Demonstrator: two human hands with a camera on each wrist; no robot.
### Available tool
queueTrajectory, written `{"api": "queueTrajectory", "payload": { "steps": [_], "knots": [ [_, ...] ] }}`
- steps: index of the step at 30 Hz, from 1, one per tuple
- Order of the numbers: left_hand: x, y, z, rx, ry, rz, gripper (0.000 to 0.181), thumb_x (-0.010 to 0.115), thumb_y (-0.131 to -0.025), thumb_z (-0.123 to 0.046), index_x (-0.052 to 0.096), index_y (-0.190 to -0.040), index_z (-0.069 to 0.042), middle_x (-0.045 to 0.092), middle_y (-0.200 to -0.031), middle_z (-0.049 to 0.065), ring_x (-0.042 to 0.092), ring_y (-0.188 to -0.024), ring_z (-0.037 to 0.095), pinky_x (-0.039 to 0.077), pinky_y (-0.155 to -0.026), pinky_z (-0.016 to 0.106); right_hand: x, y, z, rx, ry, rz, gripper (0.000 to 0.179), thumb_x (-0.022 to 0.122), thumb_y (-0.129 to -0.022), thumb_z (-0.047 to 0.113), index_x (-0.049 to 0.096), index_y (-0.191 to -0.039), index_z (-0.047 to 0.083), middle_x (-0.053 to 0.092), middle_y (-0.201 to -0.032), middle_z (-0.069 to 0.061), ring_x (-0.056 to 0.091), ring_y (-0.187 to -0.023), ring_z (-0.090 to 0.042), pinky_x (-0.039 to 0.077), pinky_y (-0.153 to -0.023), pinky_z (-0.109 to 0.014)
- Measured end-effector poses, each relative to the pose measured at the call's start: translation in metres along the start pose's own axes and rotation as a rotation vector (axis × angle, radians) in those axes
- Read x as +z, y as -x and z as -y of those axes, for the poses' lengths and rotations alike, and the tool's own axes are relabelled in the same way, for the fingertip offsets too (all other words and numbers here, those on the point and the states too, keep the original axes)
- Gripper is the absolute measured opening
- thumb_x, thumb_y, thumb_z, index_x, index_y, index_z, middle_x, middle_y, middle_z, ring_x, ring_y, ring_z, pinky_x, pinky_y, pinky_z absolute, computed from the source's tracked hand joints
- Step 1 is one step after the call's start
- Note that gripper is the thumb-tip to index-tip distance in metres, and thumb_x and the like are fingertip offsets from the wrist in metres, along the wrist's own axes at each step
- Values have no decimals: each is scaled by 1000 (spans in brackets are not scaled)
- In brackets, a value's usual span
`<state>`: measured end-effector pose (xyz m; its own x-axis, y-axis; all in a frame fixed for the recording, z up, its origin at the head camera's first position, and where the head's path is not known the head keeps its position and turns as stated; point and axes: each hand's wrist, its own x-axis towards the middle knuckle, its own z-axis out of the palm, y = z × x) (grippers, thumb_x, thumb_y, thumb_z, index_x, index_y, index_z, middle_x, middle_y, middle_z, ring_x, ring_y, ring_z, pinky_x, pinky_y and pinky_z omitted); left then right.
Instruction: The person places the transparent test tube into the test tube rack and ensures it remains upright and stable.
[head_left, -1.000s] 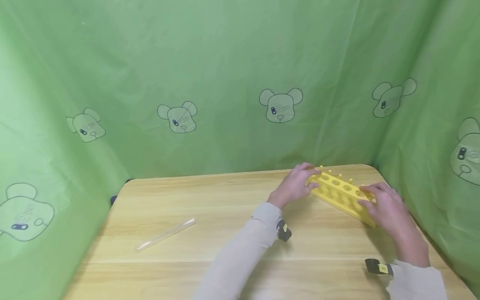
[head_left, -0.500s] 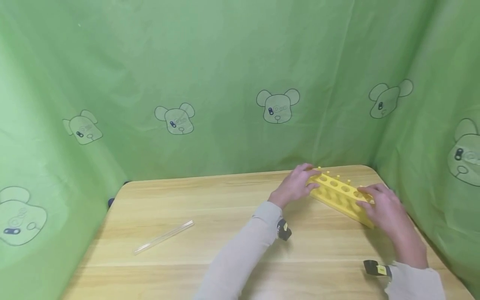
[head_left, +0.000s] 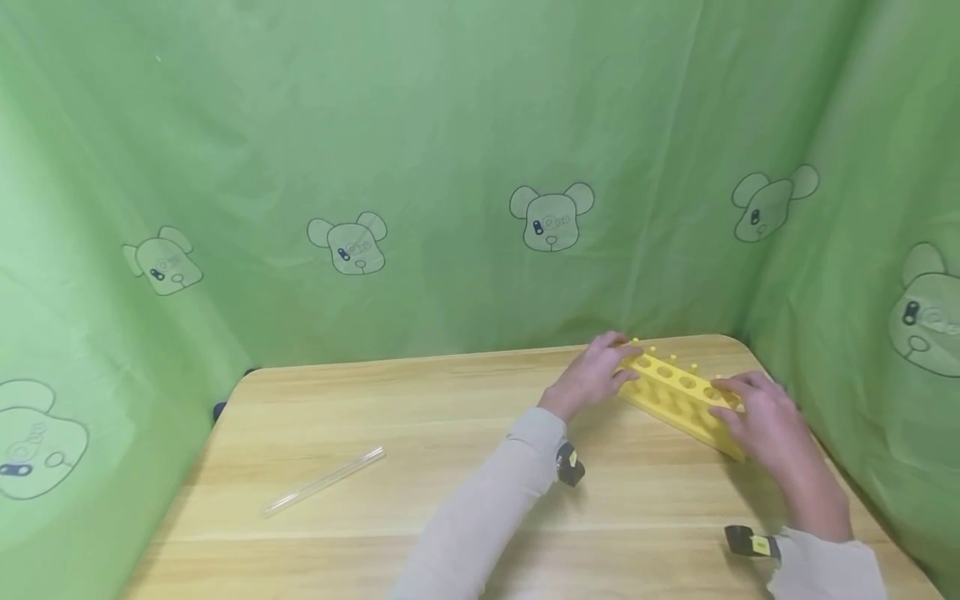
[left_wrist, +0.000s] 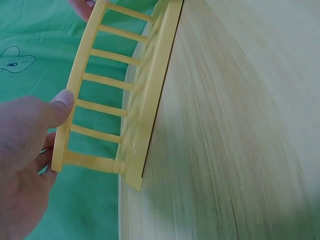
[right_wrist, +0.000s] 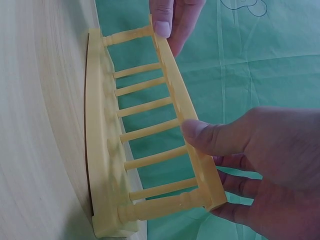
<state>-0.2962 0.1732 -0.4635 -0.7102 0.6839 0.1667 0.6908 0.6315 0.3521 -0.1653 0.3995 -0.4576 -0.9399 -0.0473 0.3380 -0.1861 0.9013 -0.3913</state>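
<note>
A yellow test tube rack (head_left: 675,402) stands at the table's far right, set at a slant, with round holes along its top and a row of small pegs on its far side. At its left end my left hand (head_left: 588,375) pinches the top rail, thumb on the near side and fingers behind. My right hand (head_left: 772,425) grips the same rail near the right end. In the left wrist view, the rack's base (left_wrist: 145,120) sits on the tabletop. A clear glass tube, probably a test tube (head_left: 324,482), lies on the left half of the table, apart from both hands.
The wood-grain table (head_left: 450,400) has rounded far corners. Green curtains (head_left: 450,125) printed with bear heads hang close behind it and along both sides. The rack is near the table's right and back edges.
Head view has shifted slightly, so everything sits a little lower and further left in it. Both hands keep their hold on the rack, which shows no clear movement on the table.
</note>
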Motion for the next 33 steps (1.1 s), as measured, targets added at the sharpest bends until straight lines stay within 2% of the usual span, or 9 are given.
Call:
{"api": "queueTrajectory", "payload": {
  "steps": [11, 19, 33],
  "knots": [
    [4, 0, -1, 22, -3, -47, 44, 61, -103, -31, 58, -146, -23, 49, -148, -2, 46, -133, 12, 43, -106, 14, 0, 5, 2, -31, 9, -36, 42, 77, -86, 2, 63, -124, -9, 54, -119, -35, 51, -102, -57, 45, -82, -74],
    [4, 1, -1, 36, -4, -83, 41, 61, -104, -31, 61, -143, -21, 52, -145, 0, 48, -132, 13, 41, -109, 15, -1, 5, 4, -21, 6, -36, 42, 77, -85, 2, 63, -124, -8, 54, -120, -34, 51, -103, -57, 45, -84, -75],
    [2, 1, -3, 62, 0, -97, 41, 62, -103, -29, 62, -142, -18, 55, -142, 1, 51, -128, 14, 40, -109, 14, -4, 6, 5, -16, 3, -58, 42, 78, -85, 1, 64, -123, -9, 55, -120, -34, 52, -103, -57, 44, -85, -75]
  ]
}}
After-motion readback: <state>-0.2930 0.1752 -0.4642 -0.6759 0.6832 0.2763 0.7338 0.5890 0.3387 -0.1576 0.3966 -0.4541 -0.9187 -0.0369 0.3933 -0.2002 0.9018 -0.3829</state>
